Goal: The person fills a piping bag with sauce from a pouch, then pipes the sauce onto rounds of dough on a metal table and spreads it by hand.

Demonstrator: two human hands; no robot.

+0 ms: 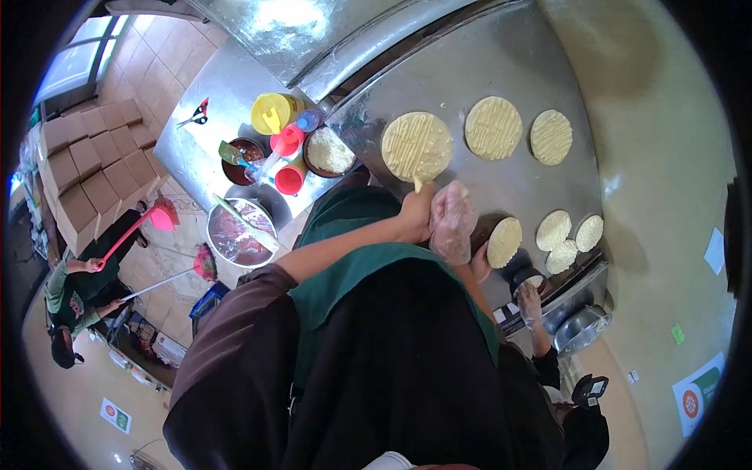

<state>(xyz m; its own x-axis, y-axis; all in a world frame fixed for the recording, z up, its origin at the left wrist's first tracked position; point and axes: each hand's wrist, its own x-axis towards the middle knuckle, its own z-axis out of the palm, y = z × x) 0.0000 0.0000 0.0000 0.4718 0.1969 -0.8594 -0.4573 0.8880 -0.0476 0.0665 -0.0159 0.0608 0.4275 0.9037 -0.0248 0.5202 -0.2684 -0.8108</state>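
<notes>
My bare left hand [417, 211] is closed around the front end of a piping bag, most of which is hidden by my fingers. A strand of pale yellow cream [418, 185] runs from it to a large round cake layer [407, 153], covered with cream ridges. My right hand [452, 219], in a clear plastic glove, is closed against the bag just beside my left. Right of it, a co-worker's bare hand [480, 262] holds a tilted cream-topped round [504, 243]. Two more striped rounds [493, 129] [551, 138] lie farther right on the steel table [501, 184].
The co-worker's gloved hand [530, 304] works near smaller rounds [554, 230]. On the left side table stand a white-cream bowl [330, 151], red cups [290, 179], a yellow-lidded tub [270, 113] and scissors [197, 114]. A large bowl [235, 251] is below; another person [70, 294] sweeps near stacked boxes [98, 164].
</notes>
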